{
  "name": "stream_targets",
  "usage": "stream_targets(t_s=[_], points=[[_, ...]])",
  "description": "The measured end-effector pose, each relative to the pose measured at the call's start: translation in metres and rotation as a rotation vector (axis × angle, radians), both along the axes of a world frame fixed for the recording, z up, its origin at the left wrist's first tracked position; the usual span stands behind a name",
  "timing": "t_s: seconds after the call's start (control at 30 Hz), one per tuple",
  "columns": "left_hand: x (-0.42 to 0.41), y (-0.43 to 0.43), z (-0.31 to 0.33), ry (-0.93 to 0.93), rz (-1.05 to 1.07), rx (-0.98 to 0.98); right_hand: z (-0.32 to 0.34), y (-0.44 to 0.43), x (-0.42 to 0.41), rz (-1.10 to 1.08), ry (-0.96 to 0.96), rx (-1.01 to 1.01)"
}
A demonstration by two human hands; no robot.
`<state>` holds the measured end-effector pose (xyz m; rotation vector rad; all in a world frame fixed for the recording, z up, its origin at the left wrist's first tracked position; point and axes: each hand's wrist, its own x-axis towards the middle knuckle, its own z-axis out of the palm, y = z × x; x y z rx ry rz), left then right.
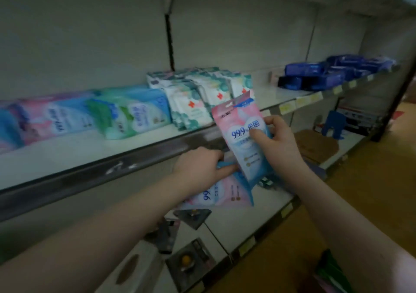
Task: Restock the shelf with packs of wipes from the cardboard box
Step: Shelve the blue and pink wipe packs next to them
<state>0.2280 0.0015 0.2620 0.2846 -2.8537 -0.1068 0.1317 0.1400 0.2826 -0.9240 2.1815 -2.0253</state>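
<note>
A pink and blue pack of wipes (242,135) marked 99.9 stands upright in front of the shelf edge (126,162); my right hand (278,140) grips it from the right, thumb across its front. Just below, my left hand (201,166) holds a second, similar pack (221,193) that lies tilted and is partly hidden by my wrist. Both hands are level with the shelf's front lip. The cardboard box is out of view.
The shelf holds pink and blue packs (54,117), a green and blue pack (132,112), white red-cross packs (198,96) and dark blue packs (326,74) further right. The lower shelf (238,223) carries small dark packets and a tissue box (130,268). Wooden floor lies at right.
</note>
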Motion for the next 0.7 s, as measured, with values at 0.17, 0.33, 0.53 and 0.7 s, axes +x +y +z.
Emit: stream_targets(t_s=[0.17, 0.33, 0.53, 0.7], points=[[0.076, -0.040, 0.057, 0.106, 0.069, -0.083, 0.044, -0.057, 0.038, 0.067, 0.072, -0.078], [0.163, -0.098, 0.101, 0.190, 0.242, -0.086, 0.077, -0.119, 0.090, 0.212, 0.109, -0.163], [0.254, -0.170, 0.135, 0.236, 0.415, -0.077, 0.086, -0.202, 0.136, 0.357, 0.165, -0.228], [0.294, -0.210, 0.140, 0.189, 0.582, -0.155, 0.085, -0.261, 0.156, 0.630, 0.208, -0.191]])
